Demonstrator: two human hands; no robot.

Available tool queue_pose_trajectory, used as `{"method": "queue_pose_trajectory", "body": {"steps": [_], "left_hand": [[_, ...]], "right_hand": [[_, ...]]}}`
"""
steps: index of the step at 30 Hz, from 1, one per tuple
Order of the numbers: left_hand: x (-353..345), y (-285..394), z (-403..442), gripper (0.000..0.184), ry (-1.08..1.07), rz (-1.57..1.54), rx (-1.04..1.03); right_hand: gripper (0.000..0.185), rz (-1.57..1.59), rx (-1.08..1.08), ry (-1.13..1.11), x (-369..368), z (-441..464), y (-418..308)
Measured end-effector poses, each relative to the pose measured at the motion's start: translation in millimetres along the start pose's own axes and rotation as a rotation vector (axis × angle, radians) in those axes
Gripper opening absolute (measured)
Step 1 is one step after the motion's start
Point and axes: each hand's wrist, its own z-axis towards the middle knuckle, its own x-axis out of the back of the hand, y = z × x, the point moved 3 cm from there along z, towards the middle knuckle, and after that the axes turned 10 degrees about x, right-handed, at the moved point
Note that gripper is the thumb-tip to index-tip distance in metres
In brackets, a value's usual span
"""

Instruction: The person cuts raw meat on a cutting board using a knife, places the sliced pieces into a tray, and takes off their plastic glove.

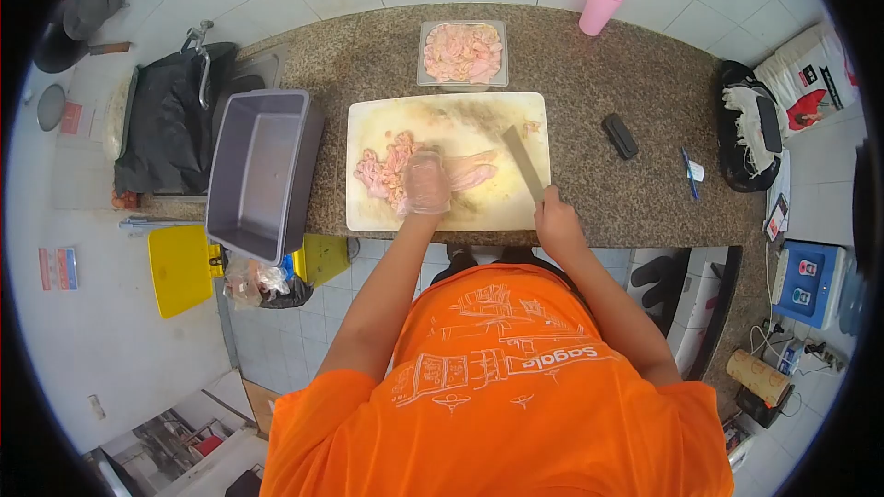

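On the white cutting board (405, 115) lies a heap of pale pink raw chicken pieces (373, 173), with a longer flat piece of chicken (472, 172) stretching to the right. My left hand (426, 182), in a clear plastic glove, is closed over the meat between the heap and that long piece; its fingertips are partly hidden. My right hand (558, 221) is bare and wrapped round the handle of a broad-bladed knife (525, 163). The blade is tilted up and to the left over the board's right side, apart from the long piece.
A clear tub (463, 53) of raw chicken stands behind the board. To the left is a deep grey bin (258, 175). A pink cup (602, 5), a black case (620, 135) and a blue pen (690, 173) rest on the granite counter (635, 202).
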Motion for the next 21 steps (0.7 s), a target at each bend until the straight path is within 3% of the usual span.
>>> {"method": "queue_pose_trajectory", "body": {"steps": [1, 4, 7, 8, 11, 14, 17, 19, 21], "left_hand": [[6, 2, 2, 0.036, -0.003, -0.006, 0.041], [6, 19, -15, 0.04, -0.155, -0.438, -0.218], [31, 68, -22, 0.043, -0.25, -0.217, -0.299], [7, 58, -28, 0.034, -0.245, -0.155, -0.232], [-24, 37, -20, 0.023, -0.143, -0.21, -0.339], [-25, 35, -20, 0.014, -0.167, -0.245, -0.372], [-1, 40, -27, 0.012, -0.393, -0.178, -0.442], [-18, 7, -42, 0.006, -0.405, -0.457, -0.261], [-27, -16, -38, 0.006, -0.436, -0.385, -0.31]], "right_hand": [[0.02, 0.034, 0.039, -0.007, 0, -1, -3], [0.022, 0.041, 0.096, -0.065, -6, 0, -4], [0.024, 0.033, 0.096, -0.06, -10, 8, 7], [0.025, 0.037, 0.09, -0.046, -11, 11, 11], [0.02, 0.085, 0.135, 0.125, -9, 14, 14], [0.02, 0.101, 0.203, 0.078, -6, 16, 9], [0.019, 0.013, 0.251, 0.025, -15, 15, 20], [0.02, -0.008, 0.1, -0.056, -5, 13, 17], [0.023, 0.003, 0.026, -0.092, 1, 13, 17]]}}
